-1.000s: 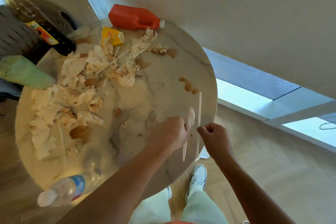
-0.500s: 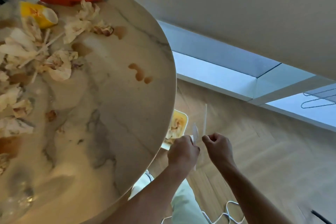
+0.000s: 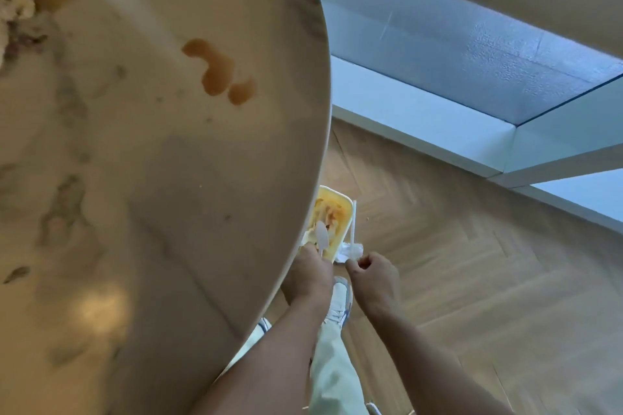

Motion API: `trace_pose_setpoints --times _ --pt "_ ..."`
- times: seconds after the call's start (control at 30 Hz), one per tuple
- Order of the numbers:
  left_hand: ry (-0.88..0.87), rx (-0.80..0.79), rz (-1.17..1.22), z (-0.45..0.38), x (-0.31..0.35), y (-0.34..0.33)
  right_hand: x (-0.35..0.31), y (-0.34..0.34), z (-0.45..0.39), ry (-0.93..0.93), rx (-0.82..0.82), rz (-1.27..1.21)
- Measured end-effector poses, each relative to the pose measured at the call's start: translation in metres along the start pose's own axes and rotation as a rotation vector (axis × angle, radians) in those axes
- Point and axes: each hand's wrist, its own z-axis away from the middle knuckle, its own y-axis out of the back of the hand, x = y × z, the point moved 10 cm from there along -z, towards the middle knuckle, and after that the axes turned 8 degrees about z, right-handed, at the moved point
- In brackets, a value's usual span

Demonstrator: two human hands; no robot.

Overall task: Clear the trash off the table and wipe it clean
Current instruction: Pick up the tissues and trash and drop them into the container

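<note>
Both hands hung just past the table (image 3: 313,84) edge, low over the floor. The left hand (image 3: 308,274) was curled round the handle of a white spoon (image 3: 322,236), its bowl pointing up and away. The right hand (image 3: 374,276) pinched the lower end of a thin white stick (image 3: 353,224), perhaps a straw or chopstick; I could not tell which. Below them a yellow tray (image 3: 333,212) smeared with food sat on the wood floor, half hidden under the table rim, with a bit of white crumpled wrapper (image 3: 350,251) just beside it. To my eye the person was about to drop both pieces into that tray. The tray looked shallow and partly tucked under the rim, so a light spoon or stick let go from above could bounce or glance off and skid onto the floor. On the table a brown spill (image 3: 219,71) lay near the edge, and crumpled tissues (image 3: 13,7) showed at the far left, so most of the clearing and all of the wiping seemed yet to do.
</note>
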Motion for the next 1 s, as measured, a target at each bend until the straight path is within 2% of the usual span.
trace_pose_setpoints --times 0.23,0.47,0.63,1.0 --pt "-0.006 0.086 0.116 -0.016 -0.007 -0.005 -0.003 -0.037 -0.017 0.018 -0.029 -0.059" --pt "0.000 0.065 0.061 0.001 -0.015 -0.006 0.004 -0.034 -0.003 0.024 -0.049 -0.098" --pt "-0.060 0.060 0.063 0.038 -0.002 0.015 -0.005 -0.005 0.022 0.057 -0.030 -0.138" --pt "-0.379 0.090 0.186 0.148 0.073 0.119 -0.072 0.117 0.127 0.299 0.130 -0.272"
